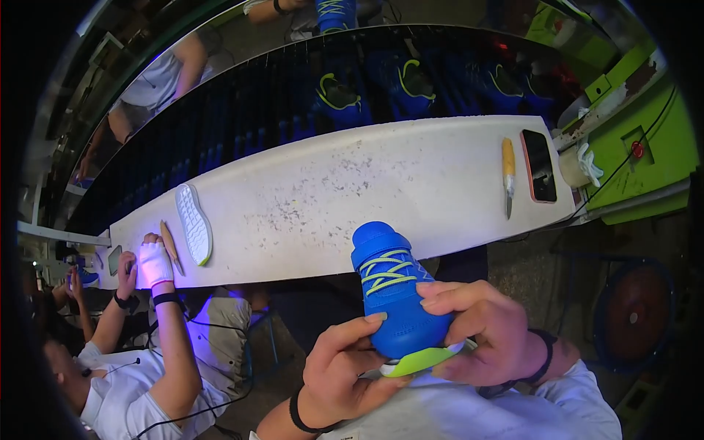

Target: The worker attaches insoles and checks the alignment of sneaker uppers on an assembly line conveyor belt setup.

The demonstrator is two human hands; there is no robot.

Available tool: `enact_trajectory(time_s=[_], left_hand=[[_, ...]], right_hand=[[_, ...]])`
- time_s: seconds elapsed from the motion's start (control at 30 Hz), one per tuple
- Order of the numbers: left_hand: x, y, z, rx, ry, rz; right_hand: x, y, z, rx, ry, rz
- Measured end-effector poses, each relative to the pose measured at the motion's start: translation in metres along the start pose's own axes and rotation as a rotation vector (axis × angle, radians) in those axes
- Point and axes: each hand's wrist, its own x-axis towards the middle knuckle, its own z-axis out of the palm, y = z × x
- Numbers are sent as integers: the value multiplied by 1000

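A blue shoe upper (405, 317) with yellow-green laces is held close in front of me, its toe toward me. At its toe sits a white sole with a bright green tip (419, 361). My left hand (345, 367) grips the left side, fingers on the blue toe and thumb under the sole. My right hand (480, 330) closes round the other side, fingers on the upper and thumb at the green tip. How far the sole meets the upper along its length is hidden.
A white bench (315, 198) spans ahead, bearing a yellow-handled knife (509, 176), a phone (539, 166) and a loose white sole (193, 224). Beyond it a dark conveyor (257, 103) carries blue shoes (339, 94). A gloved co-worker (158, 352) sits at left; a round fan (634, 312) stands right.
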Motion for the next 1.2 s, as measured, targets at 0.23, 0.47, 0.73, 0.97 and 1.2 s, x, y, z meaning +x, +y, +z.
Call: enact_trajectory(time_s=[0.23,0.47,0.73,0.97,1.2], left_hand=[[-1,3,0,41,10,19],[2,2,-3,108,-36,61],[19,1,6,148,22,86],[30,-3,22,130,-29,134],[22,-44,63,148,126,-29]], right_hand=[[-2,1,1,-5,-14,-19],[0,1,0,-1,-27,-5],[2,0,-14,75,47,60],[26,-5,-27,-120,-236,132],[25,26,-39,86,5,160]])
